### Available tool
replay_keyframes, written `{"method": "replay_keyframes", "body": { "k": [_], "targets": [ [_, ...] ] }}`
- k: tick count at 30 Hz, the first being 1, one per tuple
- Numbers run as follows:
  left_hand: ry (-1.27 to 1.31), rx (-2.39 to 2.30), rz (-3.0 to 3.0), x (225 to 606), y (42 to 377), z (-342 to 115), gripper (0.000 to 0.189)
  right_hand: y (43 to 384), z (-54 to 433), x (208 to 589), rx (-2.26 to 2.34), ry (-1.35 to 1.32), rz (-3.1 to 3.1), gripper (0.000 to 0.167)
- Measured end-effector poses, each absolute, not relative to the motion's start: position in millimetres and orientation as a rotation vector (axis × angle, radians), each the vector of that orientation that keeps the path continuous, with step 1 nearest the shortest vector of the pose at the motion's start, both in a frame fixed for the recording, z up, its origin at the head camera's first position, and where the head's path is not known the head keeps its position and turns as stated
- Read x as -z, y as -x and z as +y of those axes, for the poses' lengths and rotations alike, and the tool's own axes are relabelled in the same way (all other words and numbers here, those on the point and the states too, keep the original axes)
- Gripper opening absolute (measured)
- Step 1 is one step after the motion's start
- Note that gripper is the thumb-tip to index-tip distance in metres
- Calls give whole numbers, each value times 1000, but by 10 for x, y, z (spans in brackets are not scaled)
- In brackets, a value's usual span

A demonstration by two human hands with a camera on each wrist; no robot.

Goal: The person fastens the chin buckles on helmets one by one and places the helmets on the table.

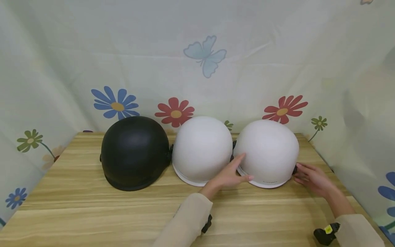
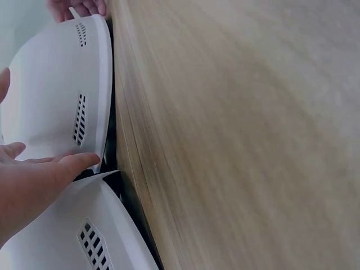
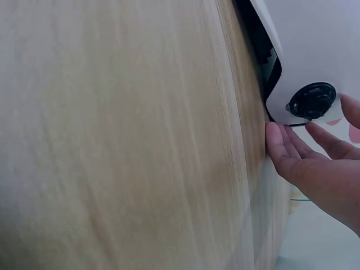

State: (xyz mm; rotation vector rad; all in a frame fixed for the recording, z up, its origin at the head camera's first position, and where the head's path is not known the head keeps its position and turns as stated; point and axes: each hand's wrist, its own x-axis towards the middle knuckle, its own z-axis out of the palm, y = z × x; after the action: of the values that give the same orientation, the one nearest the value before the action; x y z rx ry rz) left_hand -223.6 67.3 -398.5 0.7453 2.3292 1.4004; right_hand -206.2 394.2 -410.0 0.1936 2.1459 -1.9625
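Note:
Three helmets stand in a row on the wooden table. The right white helmet has a hand at each side. My left hand is at its left front, fingers spread along the shell and thumb stretched toward the front rim. In the left wrist view that helmet shows slotted vents above its rim, with my thumb close to the edge. My right hand is at the helmet's right side. The right wrist view shows its extended fingers at the lower rim, just below a round black knob.
A middle white helmet stands close against the right one, and a black helmet is to its left. Behind the table hangs a pale curtain printed with flowers and a butterfly; it also runs along both sides.

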Motion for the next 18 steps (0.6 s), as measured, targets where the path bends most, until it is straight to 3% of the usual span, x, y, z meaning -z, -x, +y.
{"method": "replay_keyframes", "body": {
  "k": [11, 14, 18],
  "targets": [
    [-784, -1406, 2325, 3980, 2208, 664, 82, 2080, 3960, 4116, 1961, -133, 2168, 65],
    [-794, -1396, 2332, 3981, 2209, 665, 81, 2063, 3970, 4114, 2000, -115, 2131, 51],
    [-796, -1385, 2344, 3978, 2203, 654, 80, 2039, 3990, 4114, 2089, -59, 2050, 14]
  ]
}}
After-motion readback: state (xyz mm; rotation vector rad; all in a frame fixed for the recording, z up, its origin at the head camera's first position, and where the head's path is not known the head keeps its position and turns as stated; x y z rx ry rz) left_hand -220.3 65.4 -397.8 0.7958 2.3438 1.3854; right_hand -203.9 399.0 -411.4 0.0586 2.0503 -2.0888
